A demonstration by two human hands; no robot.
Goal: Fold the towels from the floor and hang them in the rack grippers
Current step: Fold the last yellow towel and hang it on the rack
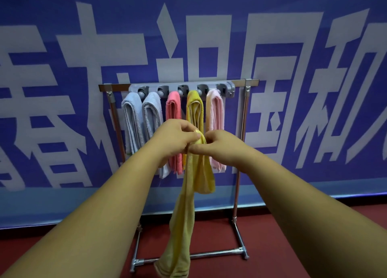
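Five towels already hang from the gripper strip [173, 88] on the rack [240, 173], side by side. From 9 to 3 o'clock they are a light blue towel [132, 118], a grey-blue towel [152, 112], a coral towel [173, 108], a hung yellow towel [195, 110] and a pale pink towel [214, 110]. Each is folded into a narrow strip and clamped at its top.

A sixth, the loose yellow towel [188, 204], is held in the air in front of the rack at frame centre. Left hand [176, 137]: fingers curled, pinching the towel's top fold. Right hand [219, 145], at 3 o'clock of the left and nearly touching it: fingers also closed on the same fold. The towel is doubled over at the pinch. A short flap hangs at 5 o'clock of the hands, and a long tail drops to 6 o'clock and leaves the bottom of the frame. Whether the tail reaches the floor, can't tell.

Room:
- The rack is a chrome tube frame with two uprights, a top bar and a base bar with feet. It stands on the floor just in front of the wall.
- The floor [293, 246] is dark red and takes up the 4 to 8 o'clock band.
- A banner [83, 68] covers the wall behind. It is blue-violet with large white characters, and it has a light blue strip [41, 204] along its bottom edge.
- No work surface is in view; the rack stands straight on the floor.
- Both bare forearms come in from 7 and 5 o'clock.
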